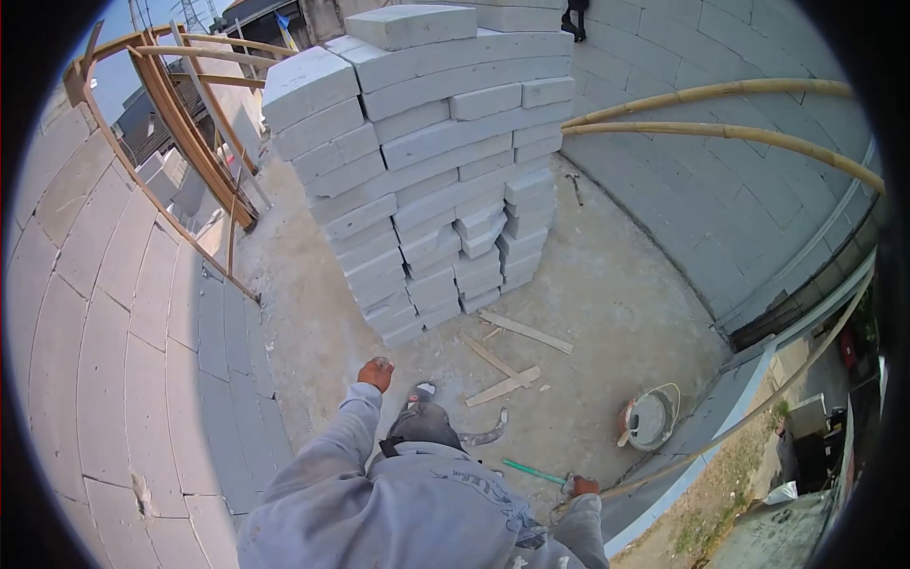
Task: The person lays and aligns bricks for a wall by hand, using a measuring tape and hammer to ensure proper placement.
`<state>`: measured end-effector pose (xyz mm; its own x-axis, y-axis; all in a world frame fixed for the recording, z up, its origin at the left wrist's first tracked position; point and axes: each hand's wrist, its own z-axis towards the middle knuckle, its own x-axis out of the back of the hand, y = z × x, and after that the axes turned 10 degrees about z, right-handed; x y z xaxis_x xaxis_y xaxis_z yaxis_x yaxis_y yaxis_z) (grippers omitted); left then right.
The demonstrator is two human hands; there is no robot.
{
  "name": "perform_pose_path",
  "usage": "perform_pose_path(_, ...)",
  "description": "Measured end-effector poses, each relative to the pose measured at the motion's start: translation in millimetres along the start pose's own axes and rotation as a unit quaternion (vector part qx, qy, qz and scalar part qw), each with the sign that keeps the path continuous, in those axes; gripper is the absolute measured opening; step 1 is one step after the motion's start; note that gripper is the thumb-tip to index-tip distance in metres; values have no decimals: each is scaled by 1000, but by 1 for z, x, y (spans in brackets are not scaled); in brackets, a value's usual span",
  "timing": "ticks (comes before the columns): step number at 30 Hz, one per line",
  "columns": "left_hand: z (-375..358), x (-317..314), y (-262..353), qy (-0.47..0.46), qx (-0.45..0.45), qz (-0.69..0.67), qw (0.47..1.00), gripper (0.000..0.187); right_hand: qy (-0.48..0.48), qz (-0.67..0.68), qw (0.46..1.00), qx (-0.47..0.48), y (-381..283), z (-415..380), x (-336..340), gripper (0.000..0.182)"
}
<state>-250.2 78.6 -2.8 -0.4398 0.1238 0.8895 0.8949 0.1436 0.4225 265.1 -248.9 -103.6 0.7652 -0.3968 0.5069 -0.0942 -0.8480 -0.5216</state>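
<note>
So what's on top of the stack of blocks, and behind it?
A block lies on top of the stack, another beside it. A wall shows beyond, to the right; the stack hides anything directly behind.

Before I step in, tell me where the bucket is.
In the head view, the bucket sits on the floor right of centre, close beside the low wall, up and to the right of the right hand.

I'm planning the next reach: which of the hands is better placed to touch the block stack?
Probably the left hand: it is extended forward, nearer the block stack. The right hand is farther away and appears occupied with a green rod.
</note>
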Motion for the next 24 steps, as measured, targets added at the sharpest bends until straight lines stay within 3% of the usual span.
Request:
perform_pose_path(1, 15, 19, 2, 56, 45, -34, 997, 40, -18, 104, 993, -60, -33, -10, -9, 35)
perform_pose_path(2, 35, 43, 7, 109, 92, -65, 988, 40, -29, 131, 990, -40, -55, 1, -22, 36)
perform_pose_path(4, 80, 92, 17, 250, 84, -128, 956, 42, -31, 192, 981, -22, -106, 11, -40, 41)
perform_pose_path(6, 138, 148, 23, 359, 37, -200, 911, 42, -44, 172, 984, -5, -177, 25, -42, 46)
perform_pose_path(8, 167, 224, 53, 451, 2, -219, 865, 45, 30, 199, 974, 105, -274, -12, -47, 37)
perform_pose_path(9, 185, 257, 62, 491, -29, -241, 837, 47, -30, 182, 977, 108, -313, 9, -41, 30)
perform_pose_path(12, 216, 348, 87, 584, -93, -204, 780, 48, -41, 263, 941, 210, -467, -32, -41, 32)
perform_pose_path(15, 248, 412, 101, 632, -163, -213, 727, 45, -18, 235, 908, 348, -635, -110, -58, 54)
perform_pose_path(17, 270, 442, 104, 600, -277, -247, 709, 43, -16, 231, 863, 450, -733, -162, -74, 65)
perform_pose_path(18, 282, 451, 105, 610, -280, -246, 700, 43, -11, 231, 835, 499, -777, -191, -86, 73)
perform_pose_path(20, 303, 460, 105, 568, -361, -181, 717, 42, 39, 210, 785, 582, -850, -233, -108, 80)
perform_pose_path(24, 312, 460, 104, 553, -370, -210, 716, 47, 89, 180, 748, 632, -954, -258, -149, 78)
